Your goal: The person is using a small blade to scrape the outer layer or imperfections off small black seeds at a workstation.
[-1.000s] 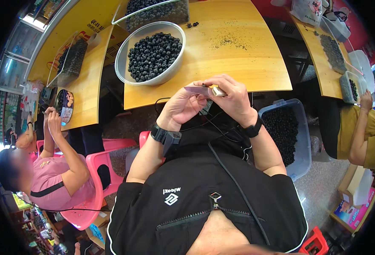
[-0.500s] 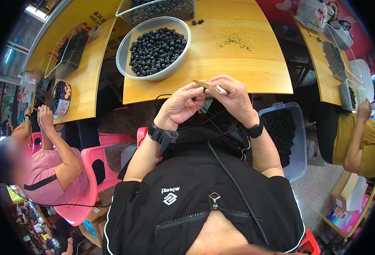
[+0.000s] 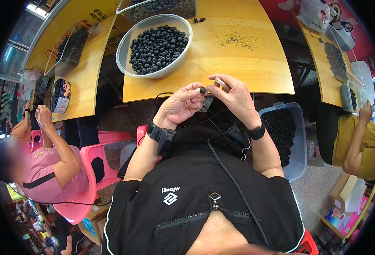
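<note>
Pinched between the thumb and fingers of my left hand [image 3: 179,104] is a small black bead-like ball [image 3: 202,90]. My right hand [image 3: 235,98] is closed on a thin-bladed knife [image 3: 222,83] with a pale handle. The blade shows almost edge-on and points up and left, over the table's front edge. My right thumb is close beside the ball; whether it touches cannot be made out. Beyond my hands, a large translucent bowl [image 3: 188,46] on the wooden table [image 3: 264,63] holds a heap of similar black balls [image 3: 157,49].
Dark crumbs [image 3: 236,40] lie on the table. A clear box [image 3: 162,12] of black balls stands behind the bowl. Down on my right is a plastic tub [image 3: 297,163] with black pieces. Co-workers sit on both sides; a pink chair [image 3: 91,182] is at my left.
The knife has turned from showing its flat blade to nearly edge-on, its handle swinging upright. The black ball now shows at my left fingertips. My right thumb has shifted toward it.
</note>
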{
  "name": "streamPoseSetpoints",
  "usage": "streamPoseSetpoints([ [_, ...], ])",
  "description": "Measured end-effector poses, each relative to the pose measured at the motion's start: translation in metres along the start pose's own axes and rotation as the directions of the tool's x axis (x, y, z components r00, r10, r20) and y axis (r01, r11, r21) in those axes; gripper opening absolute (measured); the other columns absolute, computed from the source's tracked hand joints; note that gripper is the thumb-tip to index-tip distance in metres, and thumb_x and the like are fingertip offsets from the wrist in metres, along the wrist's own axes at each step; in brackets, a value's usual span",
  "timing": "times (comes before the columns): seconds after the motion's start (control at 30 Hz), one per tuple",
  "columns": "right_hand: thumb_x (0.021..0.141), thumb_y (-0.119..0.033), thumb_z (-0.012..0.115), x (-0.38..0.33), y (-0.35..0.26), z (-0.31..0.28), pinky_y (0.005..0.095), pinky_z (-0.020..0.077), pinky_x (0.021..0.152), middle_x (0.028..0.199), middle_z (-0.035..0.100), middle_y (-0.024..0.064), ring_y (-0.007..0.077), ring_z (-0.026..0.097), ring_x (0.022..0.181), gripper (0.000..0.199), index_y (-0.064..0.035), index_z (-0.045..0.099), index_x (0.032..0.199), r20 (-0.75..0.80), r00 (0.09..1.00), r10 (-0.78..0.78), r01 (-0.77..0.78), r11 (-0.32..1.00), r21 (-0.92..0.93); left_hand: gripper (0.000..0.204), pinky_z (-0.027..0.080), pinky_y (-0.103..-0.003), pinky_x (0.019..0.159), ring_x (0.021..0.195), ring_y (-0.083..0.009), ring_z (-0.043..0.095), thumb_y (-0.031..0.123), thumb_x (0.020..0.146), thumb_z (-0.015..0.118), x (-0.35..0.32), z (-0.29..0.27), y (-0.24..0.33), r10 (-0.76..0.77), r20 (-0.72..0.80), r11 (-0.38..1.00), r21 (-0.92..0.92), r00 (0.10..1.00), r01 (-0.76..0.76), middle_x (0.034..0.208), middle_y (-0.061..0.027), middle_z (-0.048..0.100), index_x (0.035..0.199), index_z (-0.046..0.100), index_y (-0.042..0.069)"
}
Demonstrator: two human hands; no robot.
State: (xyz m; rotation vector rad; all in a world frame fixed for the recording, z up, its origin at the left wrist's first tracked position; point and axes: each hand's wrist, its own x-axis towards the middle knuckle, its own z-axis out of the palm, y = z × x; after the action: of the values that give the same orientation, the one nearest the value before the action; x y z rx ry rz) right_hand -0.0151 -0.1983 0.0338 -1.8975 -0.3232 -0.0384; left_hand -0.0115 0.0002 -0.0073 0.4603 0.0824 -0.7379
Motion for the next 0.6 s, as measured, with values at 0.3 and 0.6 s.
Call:
streamPoseSetpoints([
  [0.3, 0.072, -0.002, 0.074, -0.004, 0.0, 0.005, 0.0257, 0.0462, 0.057, 0.08, 0.061, 0.0062, 0.0164, 0.058, 0.064, 0.03, -0.0055, 0.069, 0.101, -0.08, 0.886, -0.457, 0.427, 0.871, -0.241, 0.011, 0.039, -0.019, 0.056, 0.068, -0.007, 0.049, 0.004, 0.091, 0.06, -0.003, 0.005, -0.004, 0.061, -0.071, 0.991, -0.114, 0.996, -0.068, 0.088, -0.0044, 0.061, 0.101, 0.057, 0.004],
  [0.6, 0.065, 0.0, 0.074, -0.004, 0.002, 0.005, 0.0287, 0.0487, 0.054, 0.082, 0.061, 0.006, 0.0199, 0.061, 0.064, 0.034, -0.0078, 0.071, 0.097, -0.075, 0.772, -0.631, 0.547, 0.72, -0.427, 0.01, 0.053, -0.022, 0.067, 0.082, -0.012, 0.063, 0.009, 0.092, 0.059, 0.0, 0.018, -0.01, 0.121, -0.041, 0.992, -0.043, 0.992, -0.123, 0.092, -0.0053, 0.064, 0.101, 0.058, 0.005],
])
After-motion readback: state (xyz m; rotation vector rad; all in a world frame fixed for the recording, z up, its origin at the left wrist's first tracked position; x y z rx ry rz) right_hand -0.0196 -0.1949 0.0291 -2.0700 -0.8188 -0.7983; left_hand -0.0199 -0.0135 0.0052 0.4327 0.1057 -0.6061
